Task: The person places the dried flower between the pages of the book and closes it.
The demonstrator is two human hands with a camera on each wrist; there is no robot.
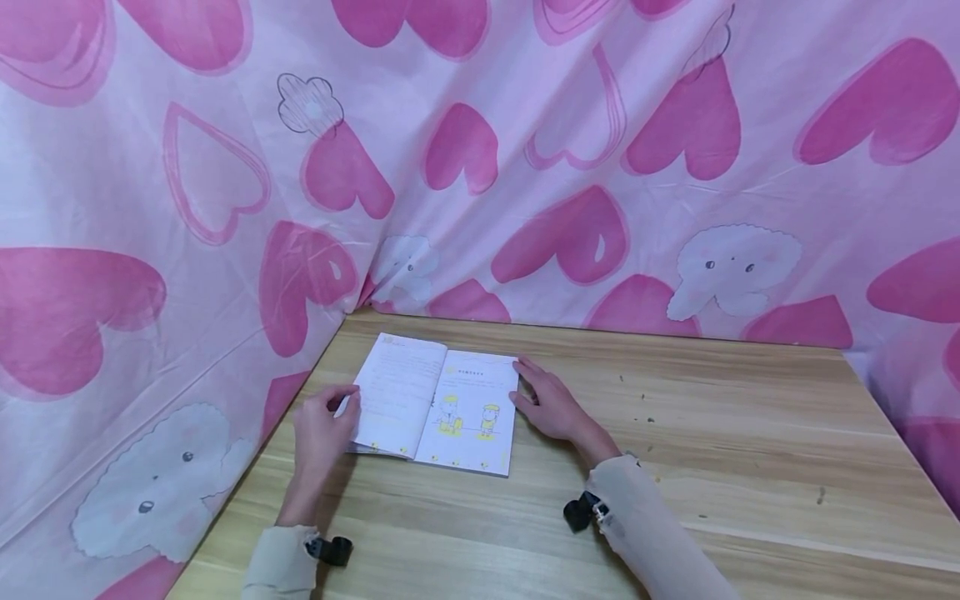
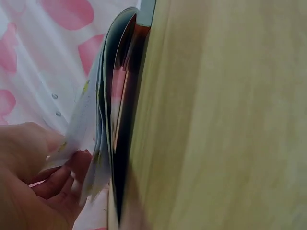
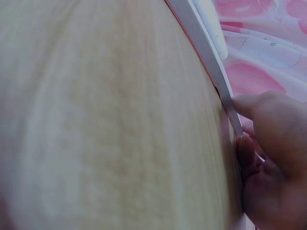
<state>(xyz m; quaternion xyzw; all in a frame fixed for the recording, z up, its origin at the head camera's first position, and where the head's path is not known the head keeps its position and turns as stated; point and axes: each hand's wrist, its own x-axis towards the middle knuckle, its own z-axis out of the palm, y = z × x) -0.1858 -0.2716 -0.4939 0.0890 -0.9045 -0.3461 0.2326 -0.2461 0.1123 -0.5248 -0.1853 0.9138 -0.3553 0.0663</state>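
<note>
An open book [image 1: 471, 425] lies on the wooden table, its right page printed with two yellow-and-white cartoon figures. At the book's left edge my left hand [image 1: 322, 429] pinches a page between thumb and fingers. In the left wrist view that page [image 2: 79, 120] bends away from the other leaves, and the left hand [image 2: 43, 177] has its fingers curled behind it. My right hand [image 1: 553, 404] rests against the right edge, thumb and fingers spread along it. From the right wrist, the thumb of the right hand [image 3: 276, 148] touches the side of the page block [image 3: 211, 57].
The wooden table [image 1: 720, 433] extends to the right, with a few small dark marks on its top. A pink cloth with hearts [image 1: 461, 150] hangs along the back and left sides. Small black cameras [image 1: 330, 550] are strapped at both wrists.
</note>
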